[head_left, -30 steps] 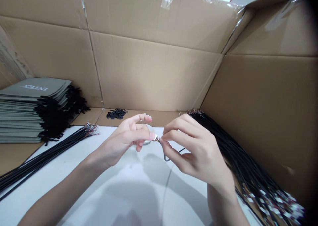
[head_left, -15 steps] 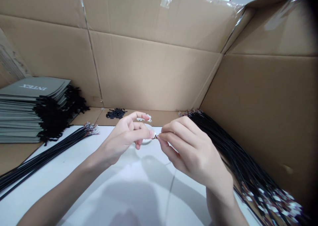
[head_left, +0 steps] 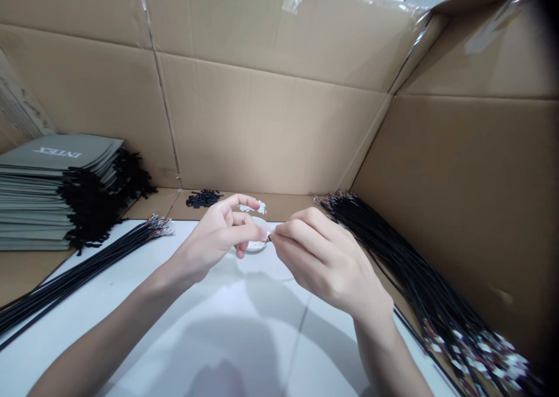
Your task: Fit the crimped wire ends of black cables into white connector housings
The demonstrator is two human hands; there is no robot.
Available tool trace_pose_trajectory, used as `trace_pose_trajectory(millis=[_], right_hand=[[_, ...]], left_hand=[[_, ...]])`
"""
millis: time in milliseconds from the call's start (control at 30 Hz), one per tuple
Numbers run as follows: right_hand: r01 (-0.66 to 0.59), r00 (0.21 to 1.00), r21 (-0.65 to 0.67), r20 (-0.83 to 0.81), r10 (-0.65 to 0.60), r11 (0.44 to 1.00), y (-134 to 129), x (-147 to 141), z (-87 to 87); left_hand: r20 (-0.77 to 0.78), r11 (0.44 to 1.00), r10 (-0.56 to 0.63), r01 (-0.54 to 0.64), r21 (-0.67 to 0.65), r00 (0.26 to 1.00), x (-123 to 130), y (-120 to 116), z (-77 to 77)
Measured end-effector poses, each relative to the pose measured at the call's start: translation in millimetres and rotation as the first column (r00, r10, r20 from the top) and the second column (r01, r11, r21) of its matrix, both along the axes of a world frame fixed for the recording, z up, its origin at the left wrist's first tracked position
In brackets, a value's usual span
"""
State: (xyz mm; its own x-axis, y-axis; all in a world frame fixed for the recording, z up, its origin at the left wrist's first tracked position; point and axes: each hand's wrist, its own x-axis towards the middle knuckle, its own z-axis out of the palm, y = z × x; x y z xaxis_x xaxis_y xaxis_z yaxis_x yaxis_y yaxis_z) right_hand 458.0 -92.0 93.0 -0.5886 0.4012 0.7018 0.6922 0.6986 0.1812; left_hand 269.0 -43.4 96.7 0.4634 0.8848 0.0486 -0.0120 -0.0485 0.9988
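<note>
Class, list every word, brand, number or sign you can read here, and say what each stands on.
"INTEX": white letters on top of the grey stack.
Faint marks on the cardboard at far left: too blurred to tell whether they are text.

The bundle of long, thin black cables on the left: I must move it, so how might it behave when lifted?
The black cable bundle would probably sag if lifted at one end, being slender for its length. No tie shows, so it may slip apart. The fine multicoloured wire ends splay loosely and could snag.
</note>
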Motion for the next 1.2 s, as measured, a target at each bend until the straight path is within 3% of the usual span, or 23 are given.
trace_pose_trajectory(millis=[333, 467, 533, 633, 733, 833, 900, 1067, 1200], right_hand=[[-0.060, 0.998, 0.120, 0.019, 0.058, 0.991, 7, -1, -2.7], [-0.146, 0.980, -0.040, -0.142, 0.139, 0.988, 12, 2, -1.2], [-0.249, 0.924, -0.209, -0.343, 0.168, 0.946, 14, 4, 0.5], [-0.401, 0.784, -0.388, -0.613, 0.092, 0.830, 15, 5, 2.6], [-0.487, 0.717, -0.457, -0.696, 0.041, 0.744, 15, 5, 3.7], [-0.514, 0.725, -0.497, -0.687, 0.044, 0.699, 13, 4, 4.2], [-0.498, 0.742, -0.507, -0.669, 0.043, 0.704, 11, 3, 3.8], [-0.412, 0.783, -0.460, -0.620, 0.047, 0.786, 10, -2, 0.8], [-0.385, 0.799, -0.444, -0.599, 0.051, 0.809, 10, -5, -0.4]], left_hand=[[-0.011, 1.000, -0.026, 0.026, -0.004, 1.000, -3, 0, -0.1], [0.011, 0.996, -0.085, 0.086, -0.008, 0.996, -9, 0, 2.0], [0.010, 0.994, -0.112, 0.112, -0.005, 0.994, -12, 0, 3.0], [0.016, 0.993, -0.118, 0.118, 0.012, 0.993, -16, 1, 3.6], [0.050, 0.993, -0.117, 0.117, 0.015, 0.992, -16, 1, 4.8], [0.072, 0.995, -0.104, 0.104, 0.007, 0.992, -14, 0, 6.6], [0.065, 0.996, -0.091, 0.090, 0.008, 0.994, -12, 0, 6.7], [0.057, 0.997, -0.065, 0.063, 0.038, 0.996, -12, 0, 1.7], [0.063, 0.998, -0.053, 0.051, 0.032, 0.997, -13, -1, -1.1]])
